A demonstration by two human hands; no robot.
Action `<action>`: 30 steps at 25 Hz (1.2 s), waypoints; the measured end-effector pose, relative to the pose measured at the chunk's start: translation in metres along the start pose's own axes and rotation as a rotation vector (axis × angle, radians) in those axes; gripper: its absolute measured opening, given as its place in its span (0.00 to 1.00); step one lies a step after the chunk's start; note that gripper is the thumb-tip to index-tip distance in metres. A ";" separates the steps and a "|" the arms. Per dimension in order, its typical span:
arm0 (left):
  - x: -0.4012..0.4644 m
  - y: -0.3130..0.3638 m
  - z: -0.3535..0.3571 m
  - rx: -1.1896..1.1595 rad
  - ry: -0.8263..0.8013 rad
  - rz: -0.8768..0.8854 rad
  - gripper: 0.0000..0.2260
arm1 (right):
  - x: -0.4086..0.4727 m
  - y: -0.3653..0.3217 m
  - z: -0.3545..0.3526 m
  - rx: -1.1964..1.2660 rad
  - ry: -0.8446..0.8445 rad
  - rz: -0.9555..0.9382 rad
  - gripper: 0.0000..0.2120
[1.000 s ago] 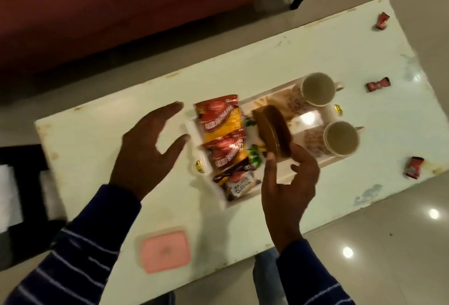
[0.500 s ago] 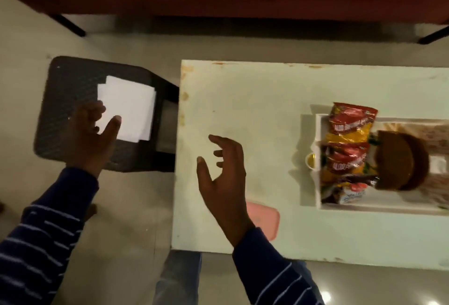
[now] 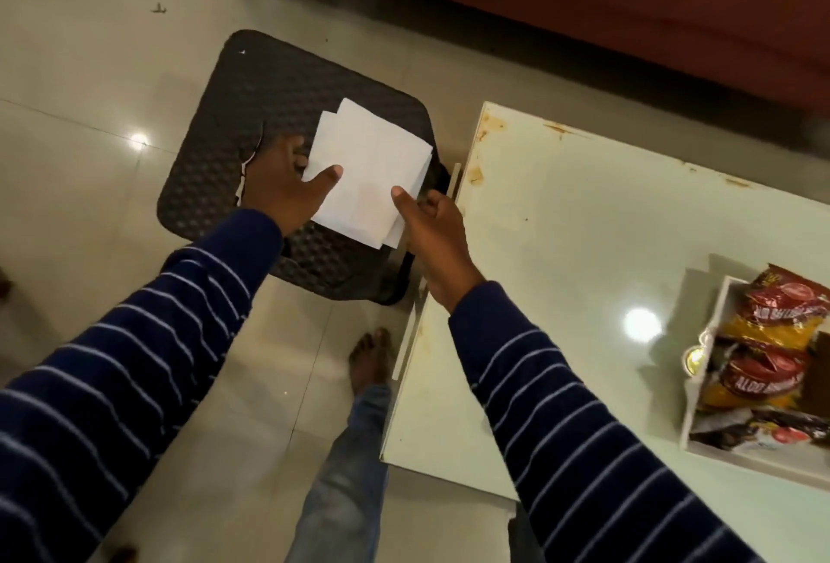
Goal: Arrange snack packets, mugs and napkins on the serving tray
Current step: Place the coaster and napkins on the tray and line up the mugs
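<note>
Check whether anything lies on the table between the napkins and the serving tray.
Nothing visible does. Both hands, left hand and right hand, hold the napkins over the black stool. The table between there and the serving tray shows bare.

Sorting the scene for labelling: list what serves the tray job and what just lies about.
Job: white napkins, pinched by left hand and right hand; snack packets; white serving tray.
Lying about: black stool; pale green table; red sofa.
</note>
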State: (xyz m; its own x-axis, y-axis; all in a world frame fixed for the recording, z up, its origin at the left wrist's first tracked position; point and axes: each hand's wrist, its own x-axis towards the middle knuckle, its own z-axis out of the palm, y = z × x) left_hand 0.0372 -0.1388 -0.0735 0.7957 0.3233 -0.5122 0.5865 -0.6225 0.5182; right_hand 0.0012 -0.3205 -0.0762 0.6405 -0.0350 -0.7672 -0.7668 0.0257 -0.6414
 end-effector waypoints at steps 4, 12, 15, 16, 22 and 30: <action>0.010 -0.006 0.004 0.026 0.015 0.087 0.28 | 0.017 -0.003 0.015 0.069 0.122 -0.018 0.26; 0.004 -0.022 0.004 -0.146 -0.142 0.043 0.25 | 0.011 0.001 0.002 0.070 0.113 -0.034 0.17; -0.010 -0.029 0.001 -0.187 -0.169 0.035 0.21 | -0.008 0.009 -0.026 0.213 -0.022 -0.048 0.18; -0.018 -0.028 0.002 -0.220 -0.194 0.036 0.21 | -0.014 0.011 -0.039 0.290 -0.064 -0.039 0.19; -0.087 0.032 0.037 -0.584 -0.701 -0.101 0.31 | -0.060 0.022 -0.119 0.514 -0.251 -0.094 0.24; -0.171 0.133 0.108 -0.591 -0.930 0.113 0.25 | -0.141 0.048 -0.254 0.501 -0.019 -0.119 0.20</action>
State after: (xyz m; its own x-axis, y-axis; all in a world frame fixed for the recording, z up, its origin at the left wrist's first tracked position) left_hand -0.0371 -0.3539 0.0090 0.5708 -0.5296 -0.6274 0.6943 -0.0965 0.7132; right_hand -0.1366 -0.5678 0.0037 0.7265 -0.0486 -0.6854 -0.5771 0.4982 -0.6471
